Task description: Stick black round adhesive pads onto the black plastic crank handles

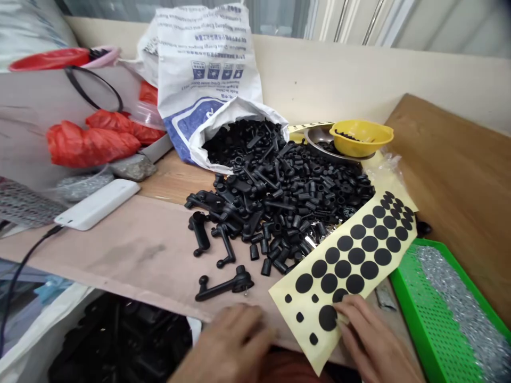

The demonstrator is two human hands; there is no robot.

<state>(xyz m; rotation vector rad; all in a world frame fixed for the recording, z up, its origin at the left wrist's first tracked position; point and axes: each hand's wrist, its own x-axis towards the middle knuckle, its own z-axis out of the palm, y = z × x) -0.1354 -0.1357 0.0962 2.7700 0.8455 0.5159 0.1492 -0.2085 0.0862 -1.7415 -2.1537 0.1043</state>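
Observation:
My right hand is over the lower edge of a pale yellow sheet of black round stickers. Its thumb and index finger pinch at the right edge of a large black round sticker. My left hand is at the table's front edge, blurred, with its fingers curled; whether it holds anything is hidden. Just beyond it lies a black plastic crank handle, a small pin showing under its hub. Two more crank handles lie apart from a large heap of black plastic parts.
A white woven sack spills parts at the back. Right of it, a yellow bowl rests on a metal bowl. A green tray of small silvery pieces stands right. A white power bank and an open sack of black parts are left.

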